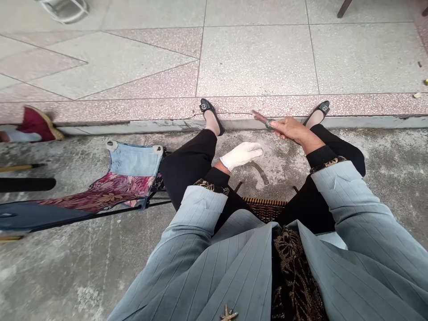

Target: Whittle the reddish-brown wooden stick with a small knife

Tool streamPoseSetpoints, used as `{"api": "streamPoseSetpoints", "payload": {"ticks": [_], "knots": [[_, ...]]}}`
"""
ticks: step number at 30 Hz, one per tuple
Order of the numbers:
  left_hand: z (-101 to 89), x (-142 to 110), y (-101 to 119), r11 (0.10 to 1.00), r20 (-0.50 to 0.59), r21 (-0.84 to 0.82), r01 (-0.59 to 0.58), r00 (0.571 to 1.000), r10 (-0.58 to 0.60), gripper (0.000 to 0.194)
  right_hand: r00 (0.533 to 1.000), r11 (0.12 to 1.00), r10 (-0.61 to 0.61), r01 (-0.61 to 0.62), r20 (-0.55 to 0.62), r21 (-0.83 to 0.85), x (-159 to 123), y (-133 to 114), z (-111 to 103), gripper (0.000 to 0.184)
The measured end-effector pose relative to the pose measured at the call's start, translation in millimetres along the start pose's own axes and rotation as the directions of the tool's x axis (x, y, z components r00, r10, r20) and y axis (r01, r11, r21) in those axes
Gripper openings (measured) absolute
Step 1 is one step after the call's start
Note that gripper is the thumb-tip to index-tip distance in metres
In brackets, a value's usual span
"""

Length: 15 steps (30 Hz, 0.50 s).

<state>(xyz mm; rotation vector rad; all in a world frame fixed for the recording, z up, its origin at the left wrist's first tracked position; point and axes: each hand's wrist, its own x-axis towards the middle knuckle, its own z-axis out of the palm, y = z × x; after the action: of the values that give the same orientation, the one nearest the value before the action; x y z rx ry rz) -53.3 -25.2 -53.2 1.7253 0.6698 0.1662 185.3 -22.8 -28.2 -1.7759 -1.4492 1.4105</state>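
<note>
My right hand (pixel 290 128) is bare and closed around a brown stick (pixel 261 117) that points up and left. Greenish wire (pixel 269 124) is wound about the stick close to my fingertips. My left hand (pixel 242 155) wears a white glove and hovers between my knees, its fingers curled together and pointing right. Whatever lies inside those fingers, if anything, is hidden. Just below the glove shows a curved brownish strip (pixel 260 173); I cannot tell whether it touches the hand or rests on the ground.
Beneath me is a woven seat (pixel 265 208). To the left stands a folding chair (pixel 133 162) with denim and floral cloth. A person's red shoe (pixel 37 125) is by the raised tiled step (pixel 160 125), where my black shoes (pixel 212 113) rest. A dark furniture leg (pixel 343 8) stands farther back.
</note>
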Motion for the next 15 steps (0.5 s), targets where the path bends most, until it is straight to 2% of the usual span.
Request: {"api": "streamPoseSetpoints", "payload": {"ticks": [1, 3, 5, 6, 7, 8, 10, 11, 12, 13, 14, 15], "knots": [[-1.4, -0.8, 0.9, 0.998, 0.013, 0.056, -0.008, 1.000, 0.007, 0.037, 0.999, 0.987, 0.035, -0.036, -0.007, -0.156, 1.9, -0.2, 1.3, 0.056], [-3.7, -2.2, 3.1, 0.987, 0.032, 0.156, -0.026, 0.999, 0.021, 0.038, 0.996, 0.892, 0.089, -0.073, 0.016, -0.446, 3.9, -0.9, 3.0, 0.052], [-5.6, -3.4, 5.2, 0.976, 0.046, 0.217, -0.028, 0.999, 0.019, 0.038, 0.984, 0.786, 0.144, -0.051, 0.102, -0.616, 3.4, -0.7, 3.1, 0.050], [-6.5, -4.0, 5.8, 0.973, 0.048, 0.229, -0.024, 0.999, 0.013, 0.038, 0.964, 0.763, 0.183, -0.015, 0.194, -0.646, 2.5, 0.0, 2.6, 0.051], [-7.2, -4.7, 6.1, 0.972, 0.047, 0.233, -0.020, 0.999, 0.009, 0.038, 0.919, 0.768, 0.227, 0.034, 0.322, -0.640, 1.1, 0.9, 1.9, 0.053], [-7.9, -5.2, 6.0, 0.974, 0.046, 0.226, -0.021, 0.999, 0.011, 0.038, 0.844, 0.796, 0.261, 0.087, 0.469, -0.599, -0.7, 1.8, 1.4, 0.055], [-8.7, -6.0, 5.0, 0.981, 0.038, 0.190, -0.032, 0.999, 0.025, 0.037, 0.628, 0.885, 0.262, 0.146, 0.732, -0.442, -5.1, 2.5, 1.2, 0.058], [-8.6, -6.0, 4.4, 0.986, 0.030, 0.164, -0.038, 0.999, 0.034, 0.036, 0.531, 0.924, 0.229, 0.146, 0.816, -0.354, -7.5, 2.1, 1.8, 0.058], [-8.1, -5.7, 3.8, 0.990, 0.015, 0.138, -0.041, 0.999, 0.039, 0.036, 0.465, 0.951, 0.186, 0.135, 0.865, -0.277, -10.0, 1.1, 2.7, 0.059], [-7.2, -5.0, 3.3, 0.993, -0.008, 0.113, -0.038, 0.999, 0.039, 0.036, 0.433, 0.971, 0.136, 0.123, 0.891, -0.207, -12.3, -0.2, 3.6, 0.059], [-5.8, -3.9, 2.7, 0.995, -0.039, 0.092, -0.033, 0.999, 0.037, 0.036, 0.433, 0.984, 0.077, 0.114, 0.898, -0.139, -14.2, -1.6, 4.4, 0.058], [-4.1, -2.7, 2.2, 0.997, -0.072, 0.078, -0.028, 0.997, 0.033, 0.036, 0.468, 0.992, 0.008, 0.110, 0.883, -0.067, -15.6, -2.8, 4.8, 0.057]]}}
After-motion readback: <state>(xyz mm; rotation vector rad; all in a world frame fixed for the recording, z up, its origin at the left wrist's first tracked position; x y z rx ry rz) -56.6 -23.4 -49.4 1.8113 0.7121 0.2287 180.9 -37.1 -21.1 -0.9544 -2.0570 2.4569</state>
